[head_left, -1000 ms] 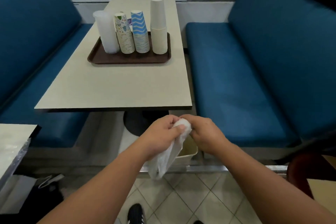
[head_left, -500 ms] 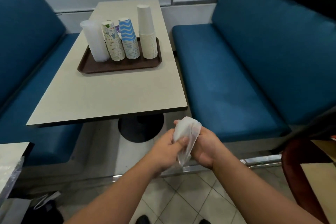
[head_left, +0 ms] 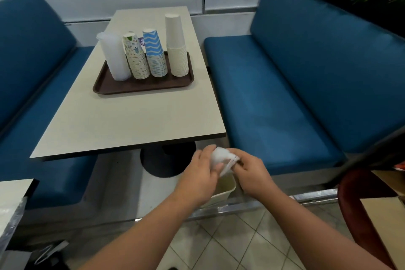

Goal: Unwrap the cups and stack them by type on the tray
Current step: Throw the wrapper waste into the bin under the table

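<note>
From the head view we see our left hand and right hand both clenched on a crumpled clear plastic wrapper above a beige bin. Four cup stacks stand on the brown tray on the bench; a purple label is unreadable.

Only one bit of lettering shows: a small purple label peeking out between the floral-print cup stack and the blue zigzag cup stack on the tray. It carries white letters turned sideways, too small and blurred to read with any certainty. The cups themselves bear patterns only, with no legible words or numbers. Nothing else in view carries readable text, brand marks or signs.
</note>
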Available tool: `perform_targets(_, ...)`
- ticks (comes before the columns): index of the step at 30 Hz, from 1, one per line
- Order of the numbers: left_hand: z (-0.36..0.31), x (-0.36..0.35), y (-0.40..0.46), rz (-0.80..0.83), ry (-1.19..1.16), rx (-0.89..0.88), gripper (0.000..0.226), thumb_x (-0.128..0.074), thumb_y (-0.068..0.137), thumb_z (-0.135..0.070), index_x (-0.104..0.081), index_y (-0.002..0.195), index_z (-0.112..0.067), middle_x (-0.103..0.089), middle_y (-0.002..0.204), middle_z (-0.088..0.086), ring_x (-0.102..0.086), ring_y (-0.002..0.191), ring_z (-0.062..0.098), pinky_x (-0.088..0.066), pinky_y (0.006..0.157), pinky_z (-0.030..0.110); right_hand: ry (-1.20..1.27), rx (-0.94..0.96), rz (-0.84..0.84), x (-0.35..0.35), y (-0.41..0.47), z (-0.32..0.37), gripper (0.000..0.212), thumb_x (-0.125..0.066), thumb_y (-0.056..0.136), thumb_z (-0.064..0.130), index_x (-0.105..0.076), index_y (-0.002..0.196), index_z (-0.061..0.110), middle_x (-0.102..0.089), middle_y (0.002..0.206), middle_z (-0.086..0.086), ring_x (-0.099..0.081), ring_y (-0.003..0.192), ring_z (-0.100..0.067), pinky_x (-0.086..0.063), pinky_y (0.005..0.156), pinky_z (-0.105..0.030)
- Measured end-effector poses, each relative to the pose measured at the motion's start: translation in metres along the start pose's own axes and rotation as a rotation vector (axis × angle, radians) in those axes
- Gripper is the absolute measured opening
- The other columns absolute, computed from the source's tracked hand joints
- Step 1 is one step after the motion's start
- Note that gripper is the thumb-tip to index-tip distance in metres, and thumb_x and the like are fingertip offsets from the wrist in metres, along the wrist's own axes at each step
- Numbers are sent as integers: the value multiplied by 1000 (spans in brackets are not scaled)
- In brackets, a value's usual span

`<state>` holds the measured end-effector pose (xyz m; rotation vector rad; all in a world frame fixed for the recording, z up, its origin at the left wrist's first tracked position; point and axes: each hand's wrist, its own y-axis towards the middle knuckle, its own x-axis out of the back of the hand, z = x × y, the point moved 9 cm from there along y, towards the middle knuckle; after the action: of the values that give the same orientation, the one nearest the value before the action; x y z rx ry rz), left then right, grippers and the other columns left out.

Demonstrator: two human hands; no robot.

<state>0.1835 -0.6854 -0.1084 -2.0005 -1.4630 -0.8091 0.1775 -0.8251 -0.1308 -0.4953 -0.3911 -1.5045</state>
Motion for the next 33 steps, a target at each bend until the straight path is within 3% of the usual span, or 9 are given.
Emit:
perform_targets(5, -9, -7, -15, -225, 264, -422, 41, -51, 96, -20, -52, 136, -11, -48, 140, 12, -50, 124, 25, -44, 101, 32, 437, -301, 29, -21, -2, -22, 27, -50, 99, 9, -73, 106, 19, -74, 99, -9, -70, 93, -26, -55, 65, -25)
perform_targets(8, -9, -23, -25, -242, 379, -565, 46, -48, 94, -21, -51, 136, -5, -51, 140, 16, -49, 128, 28, -43, 107, 37, 616, -461, 46, -38, -4, -37, 26, -48, 99, 10, -73, 104, 12, -74, 100, -18, -71, 94, -34, -60, 77, -41)
perform_targets(12, 10, -52, -30, -112, 435, -508, 61, -47, 92, -47, -51, 138, -7, -53, 141, 11, -48, 131, 27, -44, 106, 43, 810, -689, 85, -63, -17, -64, 24, -52, 98, 15, -70, 111, 7, -73, 105, -21, -70, 99, -36, -58, 78, -43)
perform_targets(17, 38, -88, -22, -19, 355, -489, 42, -51, 87, -26, -65, 122, -8, -68, 119, 5, -53, 100, 19, -53, 85, 34, 888, -843, 142, -91, -35, -105, 38, -43, 100, 26, -62, 123, 3, -71, 108, -17, -64, 96, -29, -51, 92, -46)
perform_targets(20, 79, -117, 0, 85, 168, -251, 34, -54, 86, -16, -66, 117, -11, -67, 112, 2, -54, 99, 15, -42, 89, 20, 855, -865, 217, -113, -40, -143, 44, -38, 101, 39, -62, 126, 11, -71, 111, -9, -62, 104, -28, -45, 91, -42)
perform_targets(22, 119, -138, 21, 103, 35, -7, 18, -61, 86, -13, -67, 102, -9, -62, 100, 2, -55, 91, 16, -36, 77, 15, 822, -890, 214, -125, -41, -174, 41, -39, 102, 44, -62, 123, 18, -71, 118, -5, -62, 112, -26, -45, 95, -41)
perform_targets(24, 163, -160, 43, 69, -50, 200, 4, -65, 83, -12, -63, 86, -8, -56, 88, 4, -54, 80, 20, -33, 66, 19, 776, -894, 166, -133, -38, -205, 28, -42, 102, 42, -62, 112, 24, -71, 114, -2, -62, 110, -22, -45, 97, -41)
perform_targets(27, 232, -211, 77, 88, -157, 458, 9, -64, 86, -20, -60, 88, -13, -62, 84, 5, -58, 77, 23, -41, 68, 25, 655, -859, 102, -149, -29, -262, 15, -48, 102, 35, -60, 108, 28, -67, 119, -1, -61, 107, -19, -45, 97, -39)
perform_targets(33, 340, -335, 150, 157, -307, 607, 20, -71, 84, -20, -52, 90, -22, -67, 96, 11, -67, 72, 29, -59, 71, 44, 269, -741, 32, -187, 23, -390, 48, -55, 99, 36, -48, 143, 18, -58, 136, -3, -56, 120, -21, -44, 101, -35)
